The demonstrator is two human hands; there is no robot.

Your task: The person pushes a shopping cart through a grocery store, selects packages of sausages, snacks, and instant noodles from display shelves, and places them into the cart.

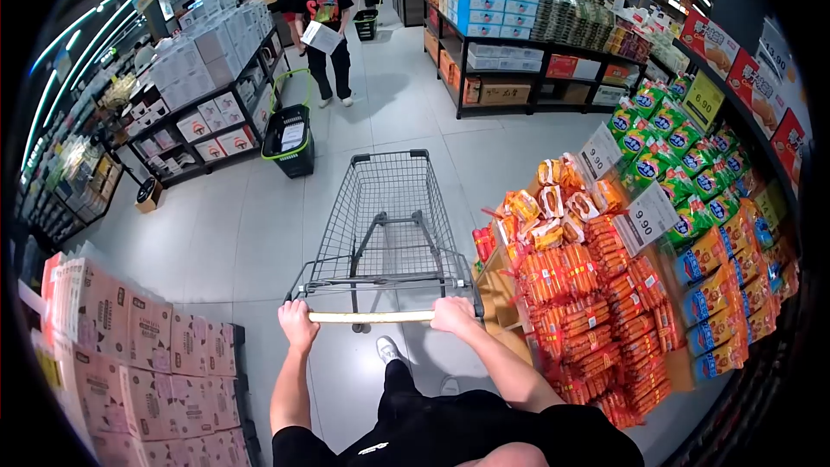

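A grey wire shopping cart stands in front of me, its basket holding nothing that I can see. Its pale handlebar runs across just ahead of my body. My left hand is wrapped round the left end of the bar. Round the right end my right hand is closed in the same way. Both arms reach forward, and one white shoe shows below the bar.
Close on the right is a display of orange-red snack packs with price signs. Pink cartons are stacked at left. Ahead stand a black-green rolling basket and a person in black holding a white box. Shelves line the back.
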